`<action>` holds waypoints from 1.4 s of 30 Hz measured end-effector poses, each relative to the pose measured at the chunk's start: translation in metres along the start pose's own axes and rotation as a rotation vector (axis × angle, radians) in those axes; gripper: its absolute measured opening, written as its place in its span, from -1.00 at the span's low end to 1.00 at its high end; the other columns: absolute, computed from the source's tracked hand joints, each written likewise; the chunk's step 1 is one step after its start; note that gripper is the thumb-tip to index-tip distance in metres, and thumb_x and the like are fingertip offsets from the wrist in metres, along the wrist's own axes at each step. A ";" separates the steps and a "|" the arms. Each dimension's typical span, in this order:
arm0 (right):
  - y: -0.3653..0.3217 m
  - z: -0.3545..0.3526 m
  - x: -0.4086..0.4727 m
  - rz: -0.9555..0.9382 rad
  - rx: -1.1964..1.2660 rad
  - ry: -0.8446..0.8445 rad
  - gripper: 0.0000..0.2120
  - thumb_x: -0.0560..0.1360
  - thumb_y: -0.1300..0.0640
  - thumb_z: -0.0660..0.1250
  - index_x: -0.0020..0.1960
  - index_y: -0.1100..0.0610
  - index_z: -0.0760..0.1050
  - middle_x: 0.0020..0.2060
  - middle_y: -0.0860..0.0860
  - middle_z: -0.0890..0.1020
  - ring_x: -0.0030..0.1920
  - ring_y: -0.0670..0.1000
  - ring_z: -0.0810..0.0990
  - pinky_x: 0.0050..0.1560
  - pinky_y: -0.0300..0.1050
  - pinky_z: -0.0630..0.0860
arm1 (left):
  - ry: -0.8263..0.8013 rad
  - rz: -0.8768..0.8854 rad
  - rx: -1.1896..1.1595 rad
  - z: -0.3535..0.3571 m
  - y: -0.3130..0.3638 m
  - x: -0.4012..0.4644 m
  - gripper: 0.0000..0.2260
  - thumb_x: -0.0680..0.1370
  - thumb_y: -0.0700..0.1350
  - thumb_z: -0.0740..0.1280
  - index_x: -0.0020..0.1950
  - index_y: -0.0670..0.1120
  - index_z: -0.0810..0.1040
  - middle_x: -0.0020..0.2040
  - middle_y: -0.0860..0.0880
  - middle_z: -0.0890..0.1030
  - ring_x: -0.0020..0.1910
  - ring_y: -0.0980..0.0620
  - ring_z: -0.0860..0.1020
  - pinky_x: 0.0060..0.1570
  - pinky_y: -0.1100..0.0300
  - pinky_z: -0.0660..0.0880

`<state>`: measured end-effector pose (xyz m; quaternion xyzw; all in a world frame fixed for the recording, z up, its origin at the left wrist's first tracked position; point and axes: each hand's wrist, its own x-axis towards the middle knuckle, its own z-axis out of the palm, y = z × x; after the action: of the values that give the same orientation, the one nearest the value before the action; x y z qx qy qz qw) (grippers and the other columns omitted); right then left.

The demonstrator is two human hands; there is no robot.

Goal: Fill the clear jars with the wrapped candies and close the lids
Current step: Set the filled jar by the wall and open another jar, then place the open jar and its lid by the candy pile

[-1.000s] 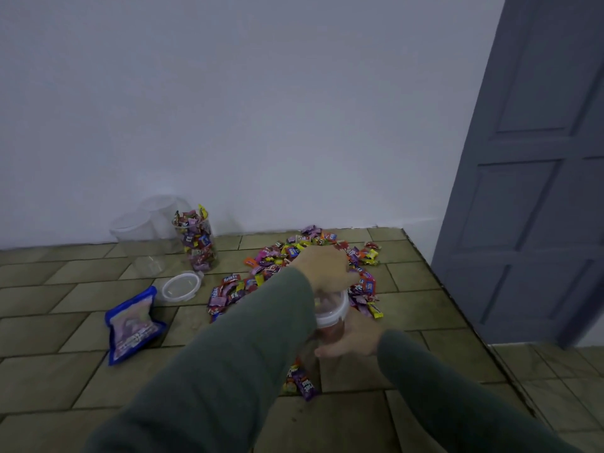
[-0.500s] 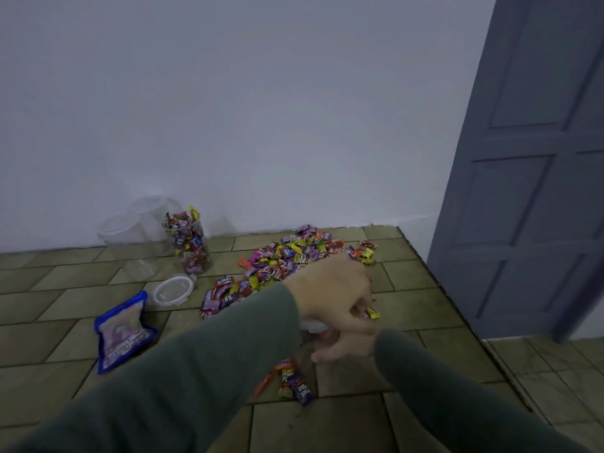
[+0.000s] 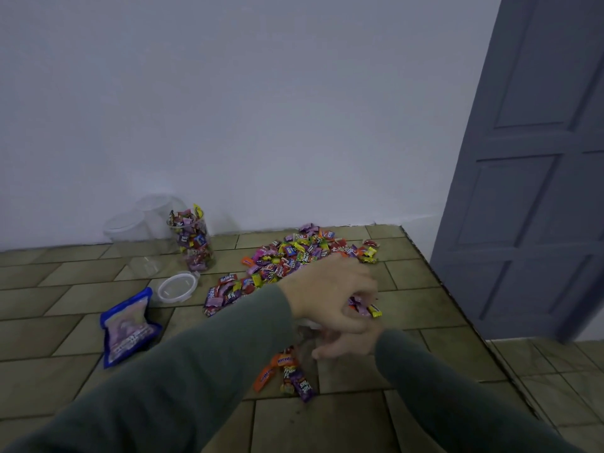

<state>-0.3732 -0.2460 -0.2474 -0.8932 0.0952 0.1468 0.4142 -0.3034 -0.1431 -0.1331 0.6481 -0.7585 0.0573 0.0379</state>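
Since earlier: left hand [image 3: 330, 294] now covers lid, fingers curled pressing; right hand [image 3: 346, 344] grips jar [image 3: 307, 335], steadying.

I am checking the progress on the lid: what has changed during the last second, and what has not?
The left hand came down over the jar's lid, which it now almost hides. The right hand stays at the jar's side. The candy pile, filled jar, loose lid and blue pouch lie unchanged.

We see a blue snack pouch [image 3: 129, 325] lying flat on the brown tiled floor [image 3: 425, 308]. Behind it rises a plain white wall [image 3: 228, 109], and 1 grey panelled door [image 3: 536, 165] stands at right.
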 end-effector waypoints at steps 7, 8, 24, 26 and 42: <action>0.001 0.000 -0.004 -0.124 0.172 0.093 -0.29 0.28 0.06 0.59 0.35 0.15 0.41 0.21 0.07 0.58 0.19 -0.02 0.57 0.24 -0.13 0.49 | 0.172 -0.275 -0.098 0.015 -0.010 -0.062 -0.42 0.39 0.39 0.30 0.35 0.19 0.41 0.37 0.14 0.35 0.36 0.12 0.28 0.28 0.08 0.22; -0.004 0.001 -0.011 -0.136 0.208 0.094 -0.35 0.30 0.14 0.58 0.31 0.15 0.41 0.14 0.00 0.60 0.11 -0.16 0.58 0.16 -0.25 0.50 | 0.162 -0.302 -0.110 0.019 -0.008 -0.068 -0.41 0.41 0.38 0.28 0.38 0.20 0.38 0.41 0.14 0.33 0.39 0.12 0.26 0.32 0.05 0.22; 0.005 0.011 -0.012 -0.256 0.482 0.114 -0.22 0.34 0.53 0.43 0.39 0.05 0.21 0.17 0.02 0.57 0.10 -0.14 0.63 0.01 -0.28 0.54 | 0.399 -0.968 -0.908 0.024 -0.016 -0.135 -0.73 0.57 0.21 0.22 0.07 0.13 0.63 -0.07 0.10 0.70 -0.07 0.10 0.66 0.00 0.09 0.59; 0.004 0.012 -0.015 -0.269 0.493 0.107 -0.23 0.34 0.52 0.44 0.36 0.01 0.22 0.20 0.01 0.56 0.13 -0.12 0.62 0.04 -0.26 0.54 | 0.289 -1.018 -0.893 0.031 -0.013 -0.148 -0.85 0.62 0.05 0.24 -0.02 0.11 0.61 -0.23 0.21 0.68 -0.24 0.26 0.63 -0.18 0.36 0.55; 0.005 0.014 -0.017 -0.265 0.523 0.081 -0.17 0.30 0.43 0.52 0.38 -0.06 0.22 0.23 0.05 0.57 0.20 0.00 0.60 0.10 -0.18 0.55 | -0.257 -1.228 -0.406 0.083 -0.022 -0.181 -0.83 0.51 0.04 0.40 0.08 0.08 0.55 0.03 0.07 0.53 0.01 0.09 0.49 -0.05 0.23 0.41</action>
<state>-0.3932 -0.2378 -0.2535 -0.7660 0.0288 0.0260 0.6416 -0.2520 0.0193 -0.2386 0.9446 -0.2450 -0.1969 0.0944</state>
